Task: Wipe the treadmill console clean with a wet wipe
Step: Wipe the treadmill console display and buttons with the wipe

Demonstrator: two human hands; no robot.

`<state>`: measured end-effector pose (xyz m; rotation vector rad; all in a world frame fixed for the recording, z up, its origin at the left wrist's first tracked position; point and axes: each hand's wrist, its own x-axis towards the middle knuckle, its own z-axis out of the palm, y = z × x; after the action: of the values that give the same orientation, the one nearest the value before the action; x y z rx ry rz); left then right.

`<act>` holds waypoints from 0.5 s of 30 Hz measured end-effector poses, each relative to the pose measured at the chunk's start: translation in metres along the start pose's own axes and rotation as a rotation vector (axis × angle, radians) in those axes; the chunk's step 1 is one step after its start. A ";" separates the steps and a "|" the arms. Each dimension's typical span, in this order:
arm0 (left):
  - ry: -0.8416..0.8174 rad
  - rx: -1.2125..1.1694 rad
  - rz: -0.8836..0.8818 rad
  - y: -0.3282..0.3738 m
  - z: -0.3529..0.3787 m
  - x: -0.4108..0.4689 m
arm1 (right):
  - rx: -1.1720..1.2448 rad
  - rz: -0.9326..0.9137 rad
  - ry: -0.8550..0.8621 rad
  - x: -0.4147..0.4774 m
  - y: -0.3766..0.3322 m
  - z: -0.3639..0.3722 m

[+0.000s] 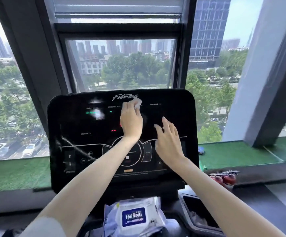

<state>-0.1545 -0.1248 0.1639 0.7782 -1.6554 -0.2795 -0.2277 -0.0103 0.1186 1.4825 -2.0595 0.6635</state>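
Your left hand [131, 123] bunches one crumpled white wet wipe [137, 103] against the glossy black treadmill console [173, 106], just under its "Fitness" lettering at the top centre. The fingers fold over the wipe, so most of it is hidden and only a white edge shows past the fingertips. Your right hand [168, 142] lies lower on the console, right of its middle, with fingers straight and spread and holding nothing. Whether the fingertips touch the panel cannot be told. Two bare forearms cross the console's lower half and cover much of its round central dial. The small labels and lit marks on the panel are too blurred to read, and glare washes out its upper left.

Just below the console lies one white-and-blue soft pack of wipes [135, 218], cut off by the bottom edge. Right of the pack is one dark recessed tray [190, 202], its contents unclear. On the green turf ledge [238, 154] right of the console sits one small blue object [201, 150]. Below the ledge are some red rounded objects [226, 178], their number uncertain.
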 end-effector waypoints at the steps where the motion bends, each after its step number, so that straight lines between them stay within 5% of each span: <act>1: -0.033 -0.003 0.030 0.012 0.012 -0.004 | -0.007 0.021 0.000 -0.002 0.010 -0.003; 5: -0.198 0.021 0.059 0.052 0.055 -0.011 | -0.007 0.098 0.014 -0.010 0.045 -0.007; 10: -0.739 -0.099 0.288 0.073 0.076 -0.022 | 0.058 0.218 0.020 -0.020 0.075 -0.011; 15: -0.161 -0.031 0.192 0.074 0.061 0.013 | 0.059 0.223 0.007 -0.027 0.085 -0.008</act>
<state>-0.2378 -0.0919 0.2015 0.5804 -1.8589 -0.2361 -0.3001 0.0381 0.0986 1.2900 -2.2376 0.8197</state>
